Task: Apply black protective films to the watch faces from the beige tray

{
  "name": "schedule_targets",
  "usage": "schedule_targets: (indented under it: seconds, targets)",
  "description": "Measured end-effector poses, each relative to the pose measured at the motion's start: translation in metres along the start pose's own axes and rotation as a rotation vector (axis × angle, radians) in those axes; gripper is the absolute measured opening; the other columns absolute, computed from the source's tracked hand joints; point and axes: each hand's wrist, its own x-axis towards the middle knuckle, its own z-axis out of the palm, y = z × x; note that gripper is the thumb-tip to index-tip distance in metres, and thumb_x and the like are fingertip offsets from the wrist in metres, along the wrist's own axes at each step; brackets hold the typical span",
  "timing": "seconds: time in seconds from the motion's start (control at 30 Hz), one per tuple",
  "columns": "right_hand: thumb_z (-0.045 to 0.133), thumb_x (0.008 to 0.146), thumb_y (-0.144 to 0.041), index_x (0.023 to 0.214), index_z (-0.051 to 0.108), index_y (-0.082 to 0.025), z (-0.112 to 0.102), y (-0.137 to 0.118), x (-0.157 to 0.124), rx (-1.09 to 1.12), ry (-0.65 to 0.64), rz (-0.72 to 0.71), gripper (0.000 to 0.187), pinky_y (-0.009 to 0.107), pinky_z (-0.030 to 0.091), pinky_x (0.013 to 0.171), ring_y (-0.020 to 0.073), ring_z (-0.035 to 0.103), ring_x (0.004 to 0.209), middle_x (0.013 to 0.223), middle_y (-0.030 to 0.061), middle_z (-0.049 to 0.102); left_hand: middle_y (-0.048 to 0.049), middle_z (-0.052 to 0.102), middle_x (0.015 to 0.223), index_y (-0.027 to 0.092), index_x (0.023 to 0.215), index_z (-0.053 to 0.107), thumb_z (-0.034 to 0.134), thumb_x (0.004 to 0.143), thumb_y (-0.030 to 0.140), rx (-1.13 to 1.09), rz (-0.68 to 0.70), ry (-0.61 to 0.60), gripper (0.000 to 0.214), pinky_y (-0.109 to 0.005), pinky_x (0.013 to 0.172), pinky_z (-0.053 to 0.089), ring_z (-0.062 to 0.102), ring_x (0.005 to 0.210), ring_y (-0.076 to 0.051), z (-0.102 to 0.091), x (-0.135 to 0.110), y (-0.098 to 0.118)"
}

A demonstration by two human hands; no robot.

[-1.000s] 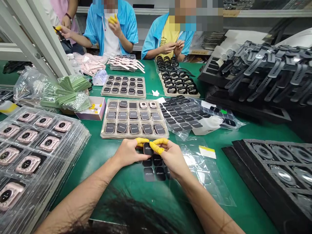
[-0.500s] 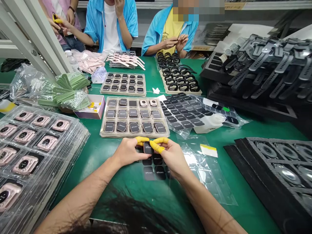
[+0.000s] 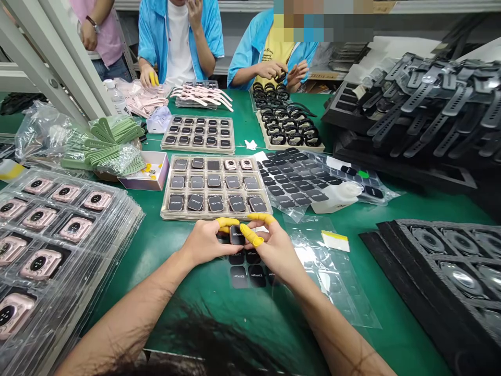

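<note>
My left hand (image 3: 205,241) and my right hand (image 3: 274,245) meet over the green table, both wearing yellow finger cots. Between their fingertips they pinch a small dark watch body (image 3: 237,235) with a printed screen film facing up. Beneath the hands lies a clear sheet of black screen films (image 3: 245,271). Just beyond them stands a beige tray (image 3: 215,214) of watch bodies, most covered with dark films.
Stacked clear trays of pink watch bodies (image 3: 50,230) fill the left. Black foam trays (image 3: 438,271) sit at the right, black straps (image 3: 430,99) behind them. A bag of film sheets (image 3: 309,183) and a small box (image 3: 146,175) flank the tray. Other people work across the table.
The watch body has turned so its printed film faces up more plainly, and my right fingers have spread slightly. The people across the table have moved their hands.
</note>
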Motion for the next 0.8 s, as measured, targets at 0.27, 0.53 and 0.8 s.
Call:
schedule_targets:
  seconds: [0.27,0.53,0.8]
  targets:
    - [0.079,0.073,-0.064,0.119,0.06,-0.025,0.002,0.007,0.005,0.008,-0.101,-0.056,0.063,0.03,0.056,0.059,0.0151,0.065,0.065,0.087,-0.0013,0.066,-0.0001,0.081,0.084,0.019,0.114,0.076,0.086,0.068,0.034,-0.008,0.025,-0.051,0.049,-0.024,0.072,0.059,0.076,0.073,-0.017,-0.003,0.0,0.003]
    - [0.09,0.065,-0.051,0.114,0.067,-0.025,0.003,0.009,0.0,0.018,-0.17,-0.079,0.06,0.028,0.053,0.056,0.0142,0.063,0.062,0.091,0.0004,0.069,0.0021,0.079,0.078,0.019,0.115,0.077,0.086,0.068,0.038,0.02,0.039,-0.082,0.052,-0.024,0.067,0.057,0.071,0.066,-0.015,-0.005,0.0,0.001]
    - [0.083,0.069,-0.062,0.095,0.072,-0.022,-0.013,-0.042,0.073,-0.084,0.153,-0.269,0.049,0.037,0.061,0.069,0.0231,0.07,0.083,0.093,0.007,0.075,-0.0063,0.083,0.094,0.018,0.116,0.076,0.082,0.073,0.022,-0.316,-0.095,-0.088,0.043,-0.032,0.082,0.066,0.08,0.083,-0.024,-0.001,0.004,-0.009]
